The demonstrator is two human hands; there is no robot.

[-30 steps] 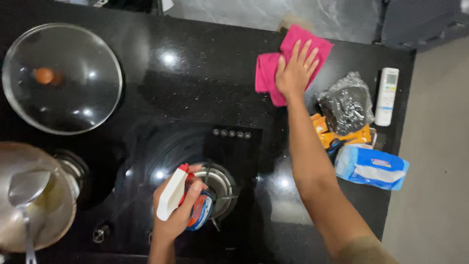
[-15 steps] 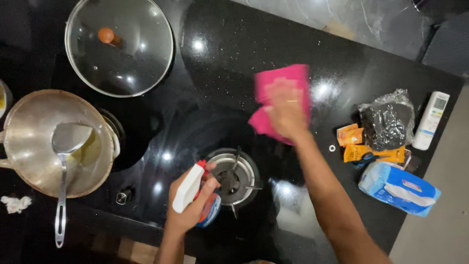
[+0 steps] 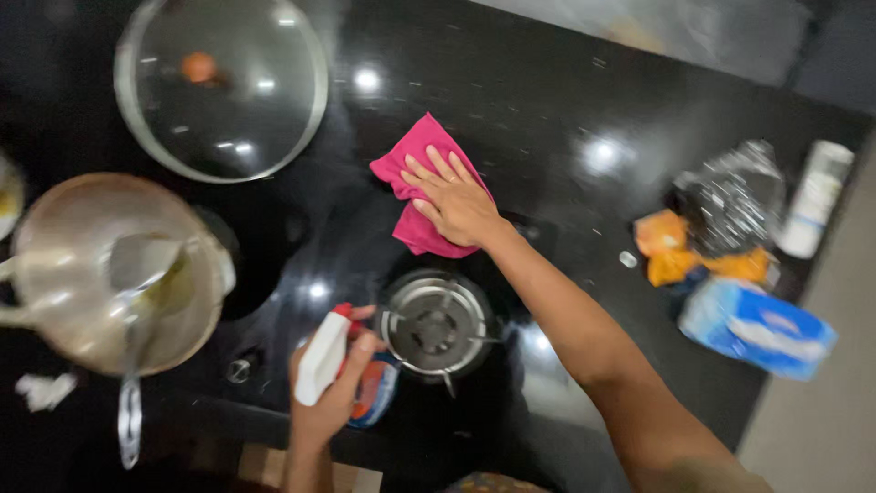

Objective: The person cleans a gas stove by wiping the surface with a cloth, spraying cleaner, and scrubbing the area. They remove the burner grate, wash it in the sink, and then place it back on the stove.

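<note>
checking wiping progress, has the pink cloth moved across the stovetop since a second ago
Yes. The pink cloth under the right hand came from the far counter edge toward the burner.

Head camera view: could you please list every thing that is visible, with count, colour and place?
cloth: one, pink, on the black cooktop, under the right hand
spray bottle: one, white with red nozzle, near edge, in the left hand
burner: one, metallic, centre front
glass lid: one, clear, far left
pan: one, steel, left, a ladle in it
foil bag: one, silver, right
wipes pack: one, blue, right front
left hand: one, grip closed on the bottle
right hand: one, flat on the cloth
</note>
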